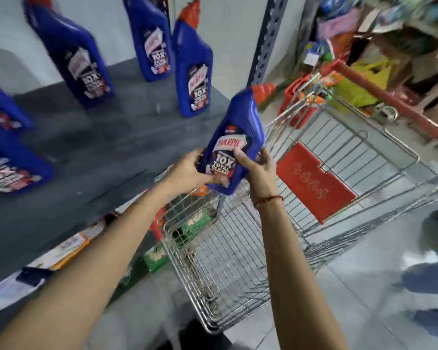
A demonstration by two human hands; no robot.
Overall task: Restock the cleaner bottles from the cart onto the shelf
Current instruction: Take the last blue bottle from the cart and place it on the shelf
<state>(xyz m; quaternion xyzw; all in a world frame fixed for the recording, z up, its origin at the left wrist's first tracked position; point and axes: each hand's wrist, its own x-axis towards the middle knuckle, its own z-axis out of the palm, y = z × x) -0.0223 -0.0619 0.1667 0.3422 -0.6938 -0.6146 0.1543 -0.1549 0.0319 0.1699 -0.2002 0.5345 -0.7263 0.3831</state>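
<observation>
A blue cleaner bottle (240, 127) with a red cap is held in both hands, tilted with the cap up and to the right, over the gap between shelf edge and cart. My left hand (187, 173) grips its lower left side. My right hand (256, 168) wraps its lower right side, thumb on the label. Several matching blue bottles stand on the dark grey shelf (91, 152): one at the back left (74, 56), one at the back middle (151, 39), one further forward (194, 69), two at the left edge (3, 114).
A wire shopping cart (326, 198) with a red seat flap (311, 180) stands right of the shelf on the tiled floor. Packets lie on a lower shelf level (68, 248). A perforated shelf upright (271, 39) rises behind, with cluttered goods at the top right.
</observation>
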